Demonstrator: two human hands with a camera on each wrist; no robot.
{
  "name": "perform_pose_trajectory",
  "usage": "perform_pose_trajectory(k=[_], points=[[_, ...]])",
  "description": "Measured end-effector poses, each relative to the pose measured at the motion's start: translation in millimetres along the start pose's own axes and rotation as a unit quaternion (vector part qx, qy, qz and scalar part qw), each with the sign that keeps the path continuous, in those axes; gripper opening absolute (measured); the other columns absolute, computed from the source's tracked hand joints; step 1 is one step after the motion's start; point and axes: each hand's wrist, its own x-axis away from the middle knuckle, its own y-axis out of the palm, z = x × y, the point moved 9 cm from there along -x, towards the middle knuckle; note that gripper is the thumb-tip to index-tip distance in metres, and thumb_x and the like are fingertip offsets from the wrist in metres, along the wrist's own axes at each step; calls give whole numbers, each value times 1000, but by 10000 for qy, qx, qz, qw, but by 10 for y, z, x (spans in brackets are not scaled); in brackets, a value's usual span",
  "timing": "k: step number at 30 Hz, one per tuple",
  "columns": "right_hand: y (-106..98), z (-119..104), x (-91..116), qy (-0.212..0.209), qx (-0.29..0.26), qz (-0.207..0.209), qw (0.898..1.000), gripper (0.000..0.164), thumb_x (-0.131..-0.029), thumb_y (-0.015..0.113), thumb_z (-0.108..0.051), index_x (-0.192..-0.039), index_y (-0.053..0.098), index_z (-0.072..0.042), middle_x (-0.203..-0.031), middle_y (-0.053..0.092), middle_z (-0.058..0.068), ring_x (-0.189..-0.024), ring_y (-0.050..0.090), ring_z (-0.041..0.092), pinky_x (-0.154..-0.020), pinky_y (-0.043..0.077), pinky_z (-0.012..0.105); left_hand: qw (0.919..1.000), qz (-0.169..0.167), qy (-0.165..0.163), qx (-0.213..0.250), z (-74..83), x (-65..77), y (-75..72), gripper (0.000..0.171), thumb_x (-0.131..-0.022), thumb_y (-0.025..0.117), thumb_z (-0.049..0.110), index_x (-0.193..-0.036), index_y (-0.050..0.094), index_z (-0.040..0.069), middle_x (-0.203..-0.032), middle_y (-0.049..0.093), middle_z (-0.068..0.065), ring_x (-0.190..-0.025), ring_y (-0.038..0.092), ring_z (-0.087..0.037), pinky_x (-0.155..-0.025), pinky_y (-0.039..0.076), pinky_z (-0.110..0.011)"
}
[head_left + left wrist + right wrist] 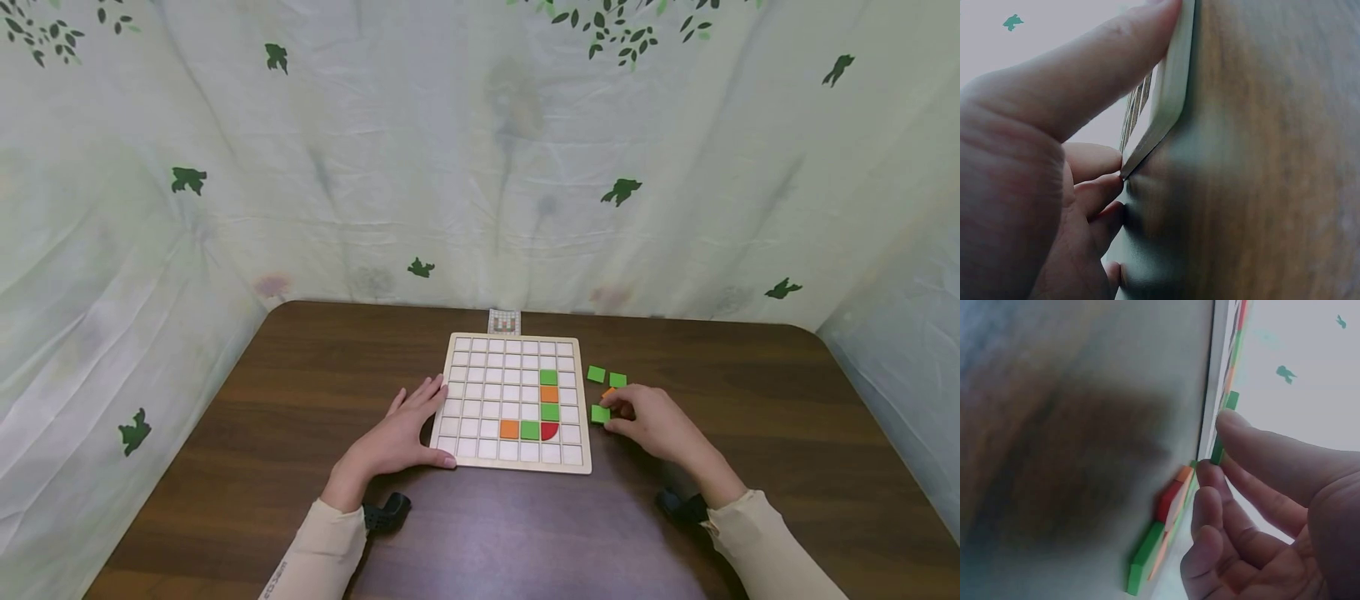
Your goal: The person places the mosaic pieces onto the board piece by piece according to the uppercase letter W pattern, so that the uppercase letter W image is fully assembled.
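A white gridded board (480,375) with a pale wooden rim lies on the table. My left hand (401,427) rests spread along its left edge, thumb at the near left corner; in the left wrist view the thumb (1110,56) lies across the rim. Beside the board's right edge my right hand (656,423) pinches a green square tile (1233,400) between thumb and fingers. On the grid sit an orange tile (509,429), a green tile (529,430) and a red quarter-round tile (550,431), with green and orange tiles (549,394) in a column above it.
Right of the board lie loose green tiles (596,373) and an orange tile (609,392) partly behind the right hand. The right wrist view also shows a loose red tile (1168,503) there. A small patterned card (504,322) lies behind the board, near the curtain (450,167).
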Motion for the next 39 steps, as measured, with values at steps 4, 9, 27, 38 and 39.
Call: perform_pose_trajectory(k=[4,9,27,38,39], points=[[-48,-29,24,-66,-52,146,9999,24,-88,79,-12,-110,73,-7,-90,66,-2,-81,58,14,-72,51,34,10000,-13,-19,-12,-6,-5,6,113,-77,82,54,-158,24,0,-167,14,-15,-154,7,-32,-120,0,-60],[-81,-93,42,-194,-48,293,9994,25,-88,79,-14,-112,73,-7,-95,68,1,-83,60,16,-73,51,36,10000,-11,-3,10,-4,1,12,113,-78,82,54,-158,24,0,-167,14,-16,-154,7,-32,-120,0,-60],[-20,-424,-39,-380,-275,452,9979,28,-88,78,-12,-115,74,-6,-91,64,-2,-80,52,17,-66,46,32,10000,-48,-83,-19,-10,-5,11,115,-77,82,55,-159,22,1,-167,12,-13,-155,5,-30,-121,-1,-58],[132,-627,-133,-512,-650,443,9956,25,-88,78,-14,-113,75,-10,-108,71,0,-90,61,16,-70,52,30,10000,-19,-69,4,-6,3,-5,115,-77,83,54,-159,22,2,-167,12,-12,-155,5,-29,-121,-1,-57],[145,-640,-142,-502,-660,443,9956,25,-88,78,-14,-113,75,-10,-108,71,-1,-90,61,16,-70,51,30,10000,-17,-59,7,-5,2,-3,115,-77,83,54,-159,22,1,-167,12,-12,-155,5,-29,-121,-1,-58]])
